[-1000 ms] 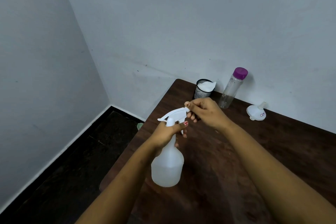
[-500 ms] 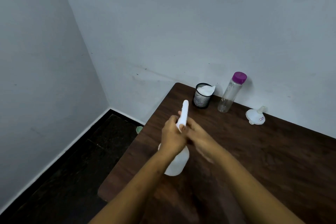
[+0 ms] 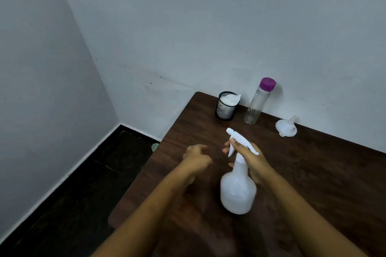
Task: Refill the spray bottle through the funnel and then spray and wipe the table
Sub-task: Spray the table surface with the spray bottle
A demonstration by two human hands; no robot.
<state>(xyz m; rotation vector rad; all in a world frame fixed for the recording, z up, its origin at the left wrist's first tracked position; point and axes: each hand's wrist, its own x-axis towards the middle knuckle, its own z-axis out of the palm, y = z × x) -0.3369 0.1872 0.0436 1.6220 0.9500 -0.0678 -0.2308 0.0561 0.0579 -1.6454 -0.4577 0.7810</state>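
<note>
A translucent white spray bottle (image 3: 238, 190) with a white trigger head is held over the dark wooden table (image 3: 313, 183). My right hand (image 3: 250, 158) grips its neck just under the head, the index finger lying along the trigger. My left hand (image 3: 196, 158) is off the bottle, a little to its left, blurred, fingers loosely curled and holding nothing. A white funnel (image 3: 285, 127) lies on its side at the back right. A clear bottle with a purple cap (image 3: 259, 101) stands by the wall.
A black mesh cup (image 3: 226, 108) with white cloth or tissue in it stands at the table's back corner. The table's left edge drops to a dark floor, where a small green object (image 3: 155, 147) lies. Grey walls close the back and left.
The bottle passed from my left hand to my right. My left hand let go and moved left. The spray head now points to the back left.
</note>
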